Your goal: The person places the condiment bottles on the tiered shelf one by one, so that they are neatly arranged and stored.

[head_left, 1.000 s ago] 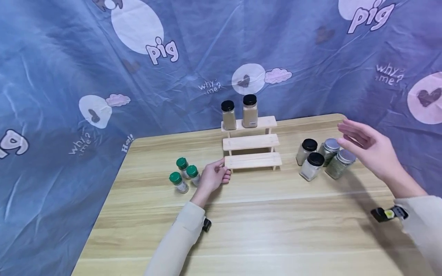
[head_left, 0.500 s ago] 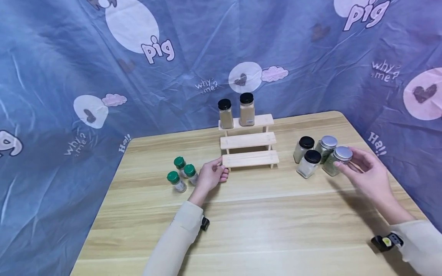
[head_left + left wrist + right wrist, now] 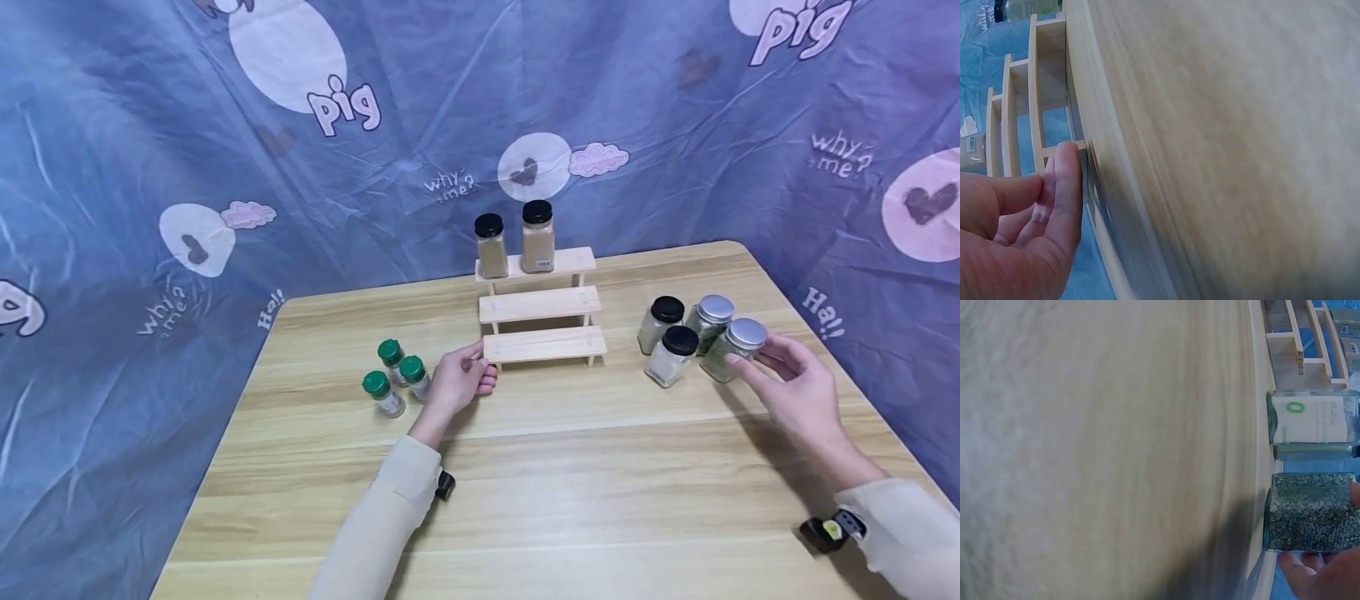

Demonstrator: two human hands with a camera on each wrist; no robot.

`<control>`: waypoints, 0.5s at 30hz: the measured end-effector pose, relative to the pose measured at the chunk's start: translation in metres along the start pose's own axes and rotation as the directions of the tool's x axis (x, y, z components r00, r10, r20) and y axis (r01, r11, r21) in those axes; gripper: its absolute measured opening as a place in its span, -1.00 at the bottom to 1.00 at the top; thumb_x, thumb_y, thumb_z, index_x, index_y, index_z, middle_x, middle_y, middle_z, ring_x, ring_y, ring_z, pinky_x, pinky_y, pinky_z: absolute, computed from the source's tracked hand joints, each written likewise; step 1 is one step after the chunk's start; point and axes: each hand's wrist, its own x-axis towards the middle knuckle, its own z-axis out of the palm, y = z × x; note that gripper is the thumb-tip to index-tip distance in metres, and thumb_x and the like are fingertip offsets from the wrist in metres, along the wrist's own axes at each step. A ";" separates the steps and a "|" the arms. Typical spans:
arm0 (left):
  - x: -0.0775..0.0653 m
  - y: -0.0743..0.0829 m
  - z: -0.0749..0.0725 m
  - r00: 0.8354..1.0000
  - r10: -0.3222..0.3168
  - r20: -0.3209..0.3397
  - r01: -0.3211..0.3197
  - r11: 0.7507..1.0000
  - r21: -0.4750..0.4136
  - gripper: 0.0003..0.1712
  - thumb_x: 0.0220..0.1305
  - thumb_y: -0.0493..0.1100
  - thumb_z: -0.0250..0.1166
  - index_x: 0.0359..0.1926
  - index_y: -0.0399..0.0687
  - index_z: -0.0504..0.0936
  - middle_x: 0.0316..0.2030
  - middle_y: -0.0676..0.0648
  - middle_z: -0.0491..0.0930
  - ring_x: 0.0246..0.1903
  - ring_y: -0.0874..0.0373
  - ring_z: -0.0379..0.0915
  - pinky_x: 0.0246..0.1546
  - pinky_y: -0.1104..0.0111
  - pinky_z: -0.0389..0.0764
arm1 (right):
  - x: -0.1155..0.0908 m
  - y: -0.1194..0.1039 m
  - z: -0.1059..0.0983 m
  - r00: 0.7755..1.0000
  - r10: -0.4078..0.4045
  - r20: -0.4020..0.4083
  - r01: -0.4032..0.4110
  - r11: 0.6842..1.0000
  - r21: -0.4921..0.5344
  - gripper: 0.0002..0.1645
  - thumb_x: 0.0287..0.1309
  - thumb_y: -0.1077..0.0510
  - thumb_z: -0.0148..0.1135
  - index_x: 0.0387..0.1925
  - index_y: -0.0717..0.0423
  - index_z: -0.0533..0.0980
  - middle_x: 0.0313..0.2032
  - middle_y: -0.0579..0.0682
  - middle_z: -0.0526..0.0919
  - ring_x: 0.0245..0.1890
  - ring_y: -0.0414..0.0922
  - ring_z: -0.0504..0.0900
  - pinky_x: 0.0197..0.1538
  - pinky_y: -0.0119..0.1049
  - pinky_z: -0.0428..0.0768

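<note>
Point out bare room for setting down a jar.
Free: the rack's middle tier and bottom tier; the table before it, between left hand and right hand. Crowded: three green-capped shakers beside the left, four jars at the right.

My head view comes through bright and fairly even, with light seeming to fall from above. A soft pale glare sits mid-counter (image 3: 577,508), and the silver lid (image 3: 747,333) catches a whitish shine. The right hand (image 3: 798,392) throws a soft-edged shadow onto the wood, and the cloth (image 3: 420,75) turns purplish toward the upper right. My wrist views are hazier — the near counter smears out of focus and washes out grey. On the left one, the rack (image 3: 1035,81) bows slightly; on the right, a dark shadow spreads low, though the jar (image 3: 1313,519) stays sharper — its flecks distinct.
</note>
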 end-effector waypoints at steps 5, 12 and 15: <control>0.000 -0.001 -0.001 1.000 0.002 0.010 -0.002 1.000 -0.014 -0.44 0.58 -0.25 0.19 0.52 -0.05 0.42 -0.20 -0.25 0.82 -0.31 0.04 0.82 -0.20 0.28 0.91 | -0.002 0.003 -0.003 1.000 0.023 0.020 -0.025 0.994 0.106 -0.37 0.22 0.35 0.47 0.28 -0.13 0.57 -0.09 -0.54 0.71 -0.09 -0.63 0.67 -0.02 -0.85 0.60; 0.001 -0.001 -0.002 1.000 -0.004 0.014 0.004 1.000 -0.027 -0.44 0.58 -0.26 0.19 0.52 -0.04 0.41 -0.18 -0.27 0.82 -0.28 0.01 0.83 -0.20 0.30 0.91 | -0.004 0.002 -0.009 0.998 0.025 0.050 -0.036 0.972 0.234 -0.26 0.27 0.37 0.42 0.44 0.00 0.47 -0.05 -0.47 0.76 -0.04 -0.59 0.69 0.03 -0.86 0.58; 0.001 -0.001 -0.003 1.000 -0.003 0.016 0.003 0.999 -0.032 -0.43 0.57 -0.26 0.19 0.52 -0.05 0.41 -0.17 -0.28 0.82 -0.27 -0.01 0.83 -0.20 0.30 0.91 | -0.003 -0.007 -0.011 0.998 -0.037 0.041 0.023 0.951 0.307 -0.29 0.26 0.47 0.35 0.41 0.04 0.50 -0.04 -0.38 0.81 -0.04 -0.52 0.73 0.04 -0.81 0.62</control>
